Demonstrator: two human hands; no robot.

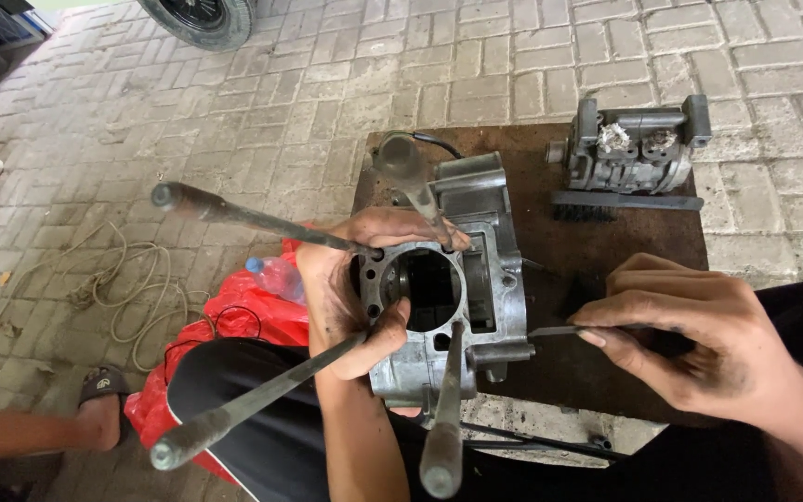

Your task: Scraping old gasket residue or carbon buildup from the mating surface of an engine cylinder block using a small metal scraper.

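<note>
The grey cast-metal engine crankcase (448, 288), with four long steel studs (257, 218) rising round its bore, sits on a dark board (606, 251) between the person's knees; it looks heavy, rigid and greasy, best held by its thick rim. The left hand (346, 288) is closed over that rim (thumb inside the bore). The right hand (699, 339) pinches what seems a thin flat blade (559, 330) beside the casing.

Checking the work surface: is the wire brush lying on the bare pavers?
No, the wire brush lies on the brown board, in front of the cylinder head.
</note>
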